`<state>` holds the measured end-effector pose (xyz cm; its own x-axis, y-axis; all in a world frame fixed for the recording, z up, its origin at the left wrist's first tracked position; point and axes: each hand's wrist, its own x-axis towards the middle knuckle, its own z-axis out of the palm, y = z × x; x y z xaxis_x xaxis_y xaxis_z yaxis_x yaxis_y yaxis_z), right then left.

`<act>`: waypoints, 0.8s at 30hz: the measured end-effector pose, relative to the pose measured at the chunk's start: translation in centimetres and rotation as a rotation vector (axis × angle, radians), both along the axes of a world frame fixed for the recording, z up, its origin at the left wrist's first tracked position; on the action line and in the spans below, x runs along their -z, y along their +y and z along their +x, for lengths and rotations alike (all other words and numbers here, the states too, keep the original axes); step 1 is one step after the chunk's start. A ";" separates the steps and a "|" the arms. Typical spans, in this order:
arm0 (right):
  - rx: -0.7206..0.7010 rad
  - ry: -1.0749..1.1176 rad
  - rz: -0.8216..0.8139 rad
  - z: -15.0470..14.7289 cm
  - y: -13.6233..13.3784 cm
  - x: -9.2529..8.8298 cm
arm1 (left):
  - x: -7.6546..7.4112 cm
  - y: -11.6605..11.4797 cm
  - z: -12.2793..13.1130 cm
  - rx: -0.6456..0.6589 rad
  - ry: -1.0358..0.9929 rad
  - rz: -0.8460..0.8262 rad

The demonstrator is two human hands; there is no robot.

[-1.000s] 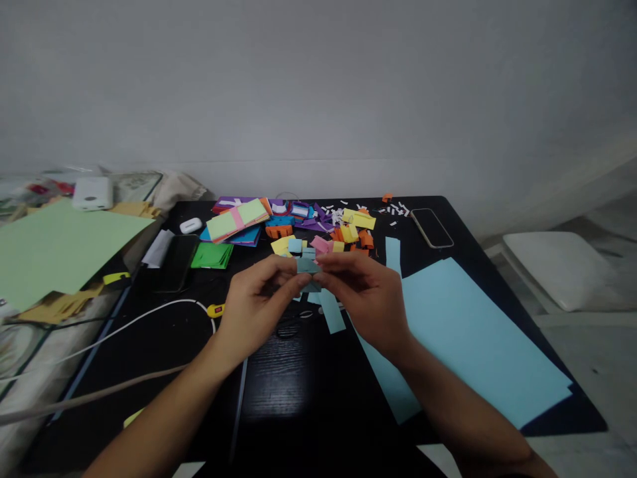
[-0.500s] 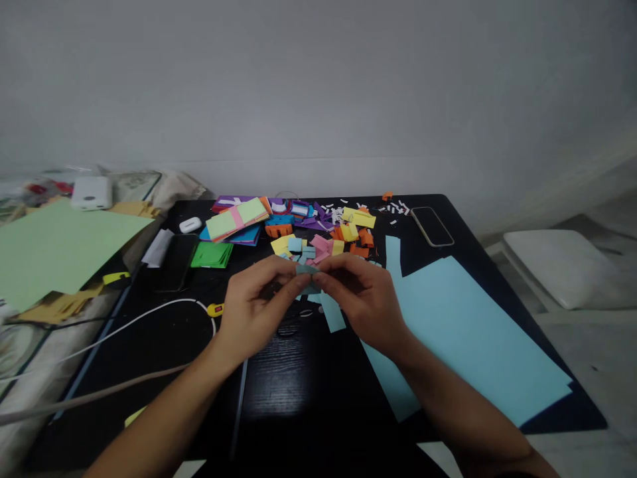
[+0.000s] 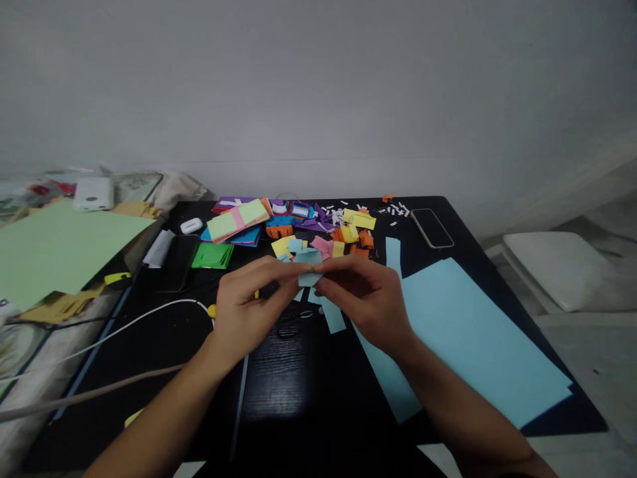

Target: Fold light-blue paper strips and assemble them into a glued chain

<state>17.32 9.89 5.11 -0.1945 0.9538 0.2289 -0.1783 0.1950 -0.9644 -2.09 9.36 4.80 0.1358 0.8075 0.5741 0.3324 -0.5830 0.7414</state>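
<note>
Between the fingertips of both hands is a small light-blue piece of paper (image 3: 309, 278), held above the middle of the black table (image 3: 293, 378). My left hand (image 3: 251, 299) pinches its left side, and my right hand (image 3: 365, 292) pinches the right side. Just beneath lies a light-blue paper strip (image 3: 333, 316), partly covered by the right hand. A pair of scissors (image 3: 288, 326) with dark handles rests under the left fingers, mostly hidden. Behind the hands is a pile of small folded and cut paper pieces (image 3: 323, 247) in several colours.
Large light-blue sheets (image 3: 478, 338) lie under my right forearm. A phone (image 3: 432, 228) sits at the back right. Bundled coloured papers (image 3: 239, 221), green folded papers (image 3: 212, 255) and a white earbud case (image 3: 191, 226) are at the back left. A white cable (image 3: 169, 304) crosses the left side.
The blue paper piece has been turned in the fingers, and more of its surface now shows above and below the fingertips. Both hands stay in nearly the same place.
</note>
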 end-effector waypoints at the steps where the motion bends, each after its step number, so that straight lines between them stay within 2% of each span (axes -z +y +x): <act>1: -0.003 0.003 0.007 0.1 0.0 0.0 | 0.0 0.0 0.0 0.023 -0.026 -0.021; 8: 0.008 0.007 0.067 0.3 0.0 -0.2 | -0.3 -0.1 -0.2 0.076 -0.110 -0.087; 14: 0.072 -0.054 0.117 0.3 0.1 -0.2 | -0.5 -0.3 0.1 0.051 -0.104 -0.091; 19: 0.064 -0.046 0.048 0.0 -0.1 -0.2 | -0.4 -0.4 0.9 -0.037 -0.248 -0.184; 24: 0.087 0.031 -0.016 -0.4 -0.2 0.1 | -0.3 -0.3 1.4 -0.024 -0.320 -0.234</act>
<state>16.88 9.69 5.03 -0.1034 0.9705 0.2180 -0.1912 0.1957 -0.9619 -0.65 9.11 5.15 -0.0410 0.9223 0.3843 0.0741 -0.3808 0.9217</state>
